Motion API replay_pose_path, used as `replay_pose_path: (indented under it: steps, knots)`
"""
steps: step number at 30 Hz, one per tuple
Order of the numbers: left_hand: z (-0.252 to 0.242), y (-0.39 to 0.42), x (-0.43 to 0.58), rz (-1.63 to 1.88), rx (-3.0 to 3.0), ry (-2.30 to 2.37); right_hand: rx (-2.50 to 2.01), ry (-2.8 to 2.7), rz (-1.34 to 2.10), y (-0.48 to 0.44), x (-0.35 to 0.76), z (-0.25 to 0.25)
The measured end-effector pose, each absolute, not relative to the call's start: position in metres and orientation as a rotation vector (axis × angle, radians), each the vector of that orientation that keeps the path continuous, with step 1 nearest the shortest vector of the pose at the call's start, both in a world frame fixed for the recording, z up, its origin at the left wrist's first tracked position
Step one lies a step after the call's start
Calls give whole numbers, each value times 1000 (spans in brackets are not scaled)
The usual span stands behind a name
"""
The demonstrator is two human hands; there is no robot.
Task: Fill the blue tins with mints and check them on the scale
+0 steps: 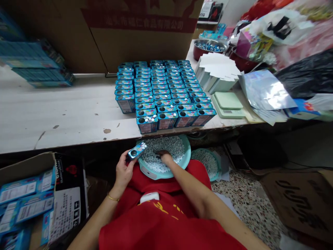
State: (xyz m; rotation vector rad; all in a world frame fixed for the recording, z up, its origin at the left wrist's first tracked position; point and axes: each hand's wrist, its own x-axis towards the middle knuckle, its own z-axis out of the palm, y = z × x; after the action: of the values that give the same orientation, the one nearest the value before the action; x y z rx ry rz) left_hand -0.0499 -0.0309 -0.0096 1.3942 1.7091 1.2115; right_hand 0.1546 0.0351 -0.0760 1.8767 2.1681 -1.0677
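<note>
My left hand point(124, 170) grips a small blue tin point(137, 150) tilted over the rim of a teal basin point(185, 158) that rests on my lap. A few white candies lie on top of the tin. The basin is full of small white round candies point(169, 147). My right hand point(164, 157) is dug into the candies, fingers curled and partly buried. On the white worktable point(65, 114) above stands a block of several rows of the same blue tins point(162, 90), each with a round hole on top.
A second teal basin of candies point(208, 162) sits on the floor to the right. A pale green scale point(228, 103), white folded cartons point(218, 71), a metal bowl point(210, 47) and foil bags point(265, 90) lie at the table's right. An open cardboard box of blue packs point(23, 201) is lower left.
</note>
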Motion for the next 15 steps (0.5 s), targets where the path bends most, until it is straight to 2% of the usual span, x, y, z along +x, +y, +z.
replay_pose_path:
  steps: [6,13,15]
  knots:
    - [-11,-29,-52,1281,1301,1693,1943,2238,-1312,35,197,-59]
    - [-19,-31,-32,1215,1400,1666,1961,2402,-1485,26,243,18]
    - [-16,-33,-21,1180,1450,1655,1865,2502,-1417,26,243,44]
